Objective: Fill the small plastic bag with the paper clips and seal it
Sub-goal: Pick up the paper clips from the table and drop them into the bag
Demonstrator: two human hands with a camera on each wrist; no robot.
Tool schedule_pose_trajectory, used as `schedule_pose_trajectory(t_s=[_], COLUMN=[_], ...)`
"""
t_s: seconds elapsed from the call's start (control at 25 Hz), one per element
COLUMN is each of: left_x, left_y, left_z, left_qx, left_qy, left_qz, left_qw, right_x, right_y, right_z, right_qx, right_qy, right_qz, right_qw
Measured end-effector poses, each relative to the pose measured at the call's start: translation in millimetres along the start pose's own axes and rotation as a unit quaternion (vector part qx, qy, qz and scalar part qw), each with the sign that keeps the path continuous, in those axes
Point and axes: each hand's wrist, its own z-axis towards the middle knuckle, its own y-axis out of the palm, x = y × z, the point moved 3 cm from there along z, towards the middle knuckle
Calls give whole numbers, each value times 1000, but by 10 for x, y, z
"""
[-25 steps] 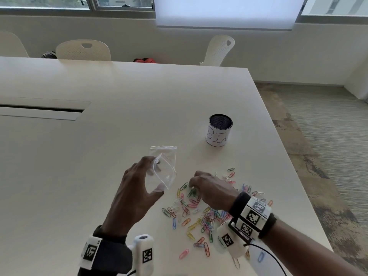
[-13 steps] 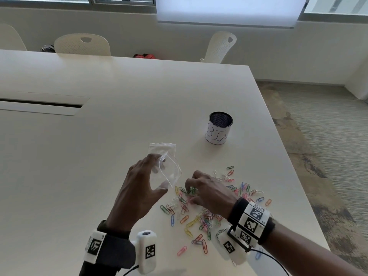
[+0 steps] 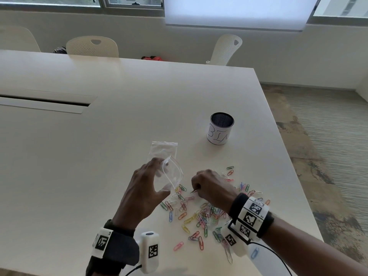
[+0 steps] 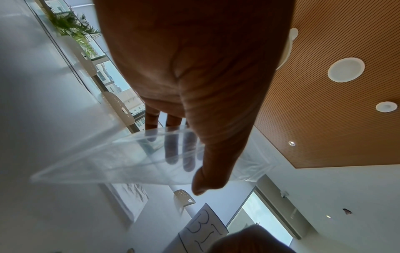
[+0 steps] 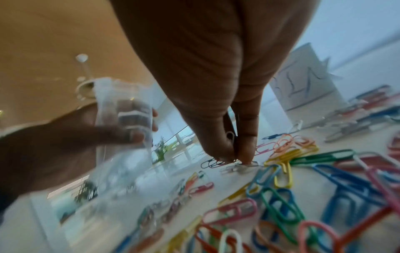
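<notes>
My left hand [image 3: 145, 188] holds a small clear plastic bag [image 3: 172, 174] just above the table, thumb on one side and fingers on the other, its mouth held open toward the right. The same bag [image 4: 134, 159] shows in the left wrist view with my fingers behind the film. Coloured paper clips [image 3: 201, 214] lie scattered on the white table [image 3: 99, 156]. My right hand [image 3: 211, 186] is over the pile, thumb and forefinger pinching paper clips [image 5: 231, 137], with the fingertips down among the pile on the table.
A second clear bag [image 3: 164, 149] lies flat on the table behind the held one. A small black mesh cup [image 3: 220, 131] with a paper label stands farther back right. The table's right edge runs close past the clips. White chairs stand at the far side.
My right hand has drawn its pinch of clips slightly back from the pile's left end. The left hand has kept the bag open, tilting it a little toward the clips.
</notes>
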Motion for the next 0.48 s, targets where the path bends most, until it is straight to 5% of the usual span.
schedule_pose_trajectory(t_s=[0.16,0.4,0.48], left_x=[10,82,128], left_y=[76,158,179], left_z=[-37,-48,-36], left_qx=[-1,0,2], left_qy=[-9,-8,-3], left_qz=[-7,-8,-8], left_qw=[1000,1000,1000], right_x=[131,-214,-328], right_y=[-271,-767,-811], right_z=[-102,-316,-309], right_qx=[45,111,112], right_qy=[61,55,38], right_qz=[171,473,498], right_qw=[982,872,859])
